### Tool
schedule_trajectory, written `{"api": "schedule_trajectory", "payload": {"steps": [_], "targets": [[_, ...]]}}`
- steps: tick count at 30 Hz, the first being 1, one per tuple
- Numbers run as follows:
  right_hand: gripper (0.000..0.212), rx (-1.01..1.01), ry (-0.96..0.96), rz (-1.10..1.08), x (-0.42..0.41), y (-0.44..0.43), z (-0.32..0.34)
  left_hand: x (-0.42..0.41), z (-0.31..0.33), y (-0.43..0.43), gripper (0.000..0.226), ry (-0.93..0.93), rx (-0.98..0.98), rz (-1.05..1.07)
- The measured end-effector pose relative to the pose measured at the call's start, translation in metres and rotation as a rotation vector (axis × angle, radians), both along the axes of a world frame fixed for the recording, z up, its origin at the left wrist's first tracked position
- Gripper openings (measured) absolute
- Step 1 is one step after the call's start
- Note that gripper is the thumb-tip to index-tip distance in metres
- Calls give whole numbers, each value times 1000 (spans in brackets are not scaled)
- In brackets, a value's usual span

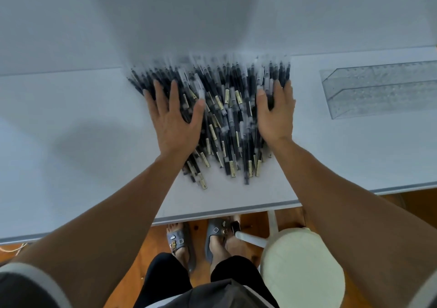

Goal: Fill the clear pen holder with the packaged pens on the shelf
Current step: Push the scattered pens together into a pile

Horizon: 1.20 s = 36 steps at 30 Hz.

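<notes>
L hand (173, 120) & R hand (275, 113) flat on pen pile (224, 118), gripping nothing (holder (378, 87) apart)

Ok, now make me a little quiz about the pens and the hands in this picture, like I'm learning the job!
1. True or false: the clear pen holder already has pens in it.
2. Where does the left hand lie? A) flat on the left side of the pen pile; B) inside the holder; C) in the air, touching nothing.
3. Fill the gap: the right hand presses against the pile's ____ side.

Key: 1 false; 2 A; 3 right.
</notes>
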State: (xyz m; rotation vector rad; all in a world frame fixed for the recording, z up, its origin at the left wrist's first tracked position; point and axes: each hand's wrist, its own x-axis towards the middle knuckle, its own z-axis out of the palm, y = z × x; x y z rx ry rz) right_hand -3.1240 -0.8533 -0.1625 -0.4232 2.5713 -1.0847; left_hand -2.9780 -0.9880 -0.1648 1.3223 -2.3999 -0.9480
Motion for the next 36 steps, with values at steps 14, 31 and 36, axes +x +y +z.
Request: {"api": "schedule_trajectory", "payload": {"steps": [14, 31, 36], "targets": [[63, -154, 45, -36, 26, 13, 0, -15, 6, 17, 72, 40, -58, 5], [63, 108, 237, -65, 23, -27, -8, -43, -8, 23, 73, -81, -129, 60], [69, 199, 116, 94, 17, -16, 10, -31, 6, 14, 74, -103, -37, -71]]}}
